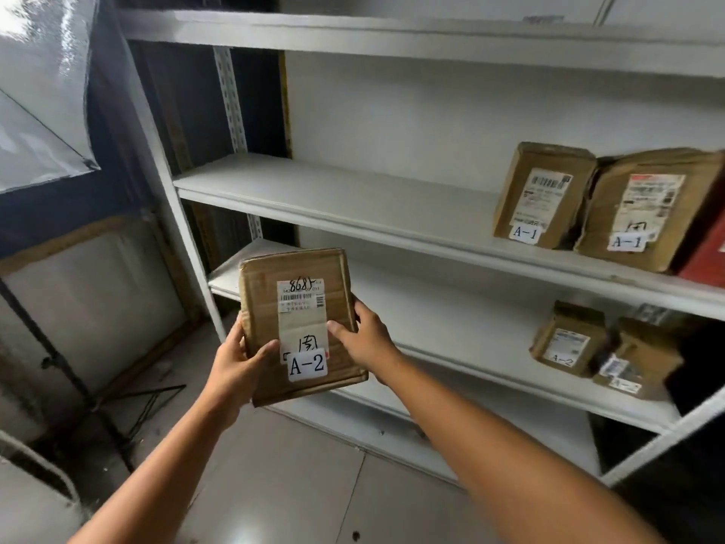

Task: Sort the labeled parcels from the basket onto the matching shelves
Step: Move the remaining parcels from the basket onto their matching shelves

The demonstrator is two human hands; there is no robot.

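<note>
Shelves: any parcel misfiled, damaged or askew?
Nothing reads misfiled. The right A-1 parcel looks crumpled and bulging. On the lower shelf, the right parcel sits askew, its label only partly readable.

The rack (333, 186) shows 4 flat boards: 1 at the top, 2 in the middle, 1 down low.

There are 5 brown parcels. The held parcel (298, 323) is in front of the rack, and 2 hands hold it: the left hand (235, 367) and the right hand (365, 335).

2 sit on the rack's 2nd board from the top — the first A-1 parcel (543, 194) and the second A-1 parcel (647, 210). 1 red box (706, 257) is there too.

2 sit on the 3rd board — the A-2 parcel (569, 339) and the blurry-tag parcel (635, 359).

Tags: 2 say A-1, 2 say A-2, 1 is too blurry to read.
</note>
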